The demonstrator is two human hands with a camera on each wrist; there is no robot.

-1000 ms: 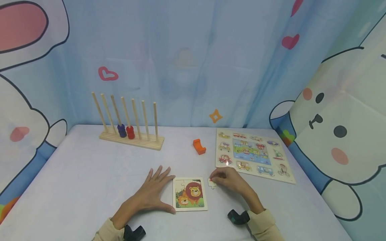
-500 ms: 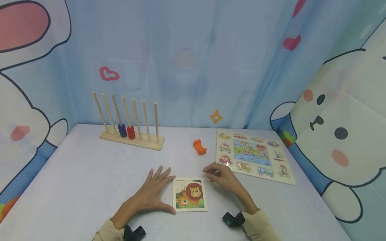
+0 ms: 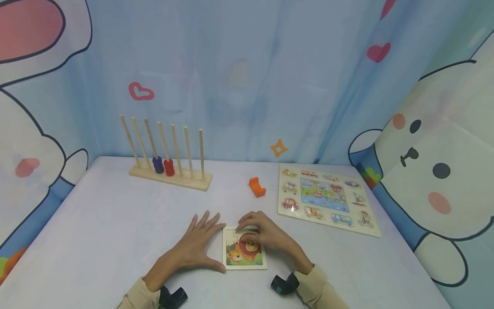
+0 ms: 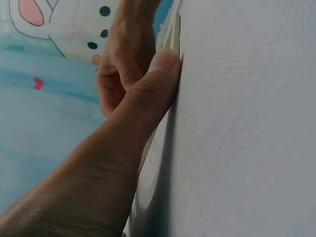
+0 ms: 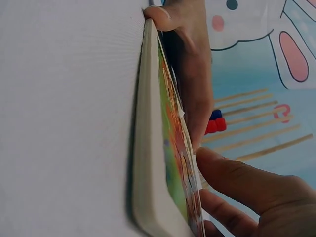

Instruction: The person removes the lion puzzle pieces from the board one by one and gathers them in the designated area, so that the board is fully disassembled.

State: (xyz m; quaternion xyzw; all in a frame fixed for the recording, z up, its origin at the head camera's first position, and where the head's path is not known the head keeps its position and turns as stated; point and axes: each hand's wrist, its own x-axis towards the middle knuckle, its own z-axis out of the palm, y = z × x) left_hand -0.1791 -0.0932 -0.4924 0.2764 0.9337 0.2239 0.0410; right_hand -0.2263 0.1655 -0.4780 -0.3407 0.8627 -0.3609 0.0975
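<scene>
Your left hand (image 3: 193, 249) lies with its fingers spread apart, the thumb tip at the near left corner of the lion puzzle (image 3: 244, 260) and the forefinger tip at the far left corner. Your right hand (image 3: 266, 234) is over the far half of that puzzle, thumb and forefinger bent down toward it; whether they pinch a piece you cannot tell, since the fingertips are partly hidden. The puzzle sits flat between your two hands, its lion and cub picture showing beside and below your right thumb. Just behind your right wrist is a black device (image 3: 284, 285) at the tan sleeve (image 3: 314, 285). Ahead of your right hand, apart from it, an orange block (image 3: 257, 187) lies on the white table (image 3: 115, 223). Off to that hand's right and farther forward is a vehicle board (image 3: 324, 199). Beyond your left hand stands a wooden peg rack (image 3: 181, 180) bearing dark blue beads (image 3: 158, 165) and red beads (image 3: 169, 167)
</scene>
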